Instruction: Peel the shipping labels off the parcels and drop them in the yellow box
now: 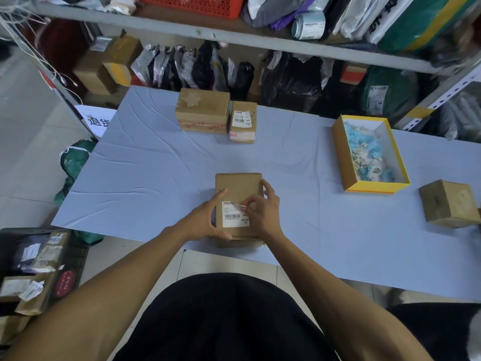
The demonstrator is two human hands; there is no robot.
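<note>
Right hand [263, 208] pinches label [234, 216] | parcel [238, 188] long axis away

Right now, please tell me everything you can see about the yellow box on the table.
The yellow box is an open, lidless rectangular box that looks like cardboard: yellow outside walls and rim, white inside. It lies flat on the blue-covered table, on its right side, turned a little askew. Inside is a loose heap of crumpled scraps, pale blue and whitish, lying mostly along its left side; the white floor shows on the right. Neither hand touches it, and no parcel touches it.
</note>
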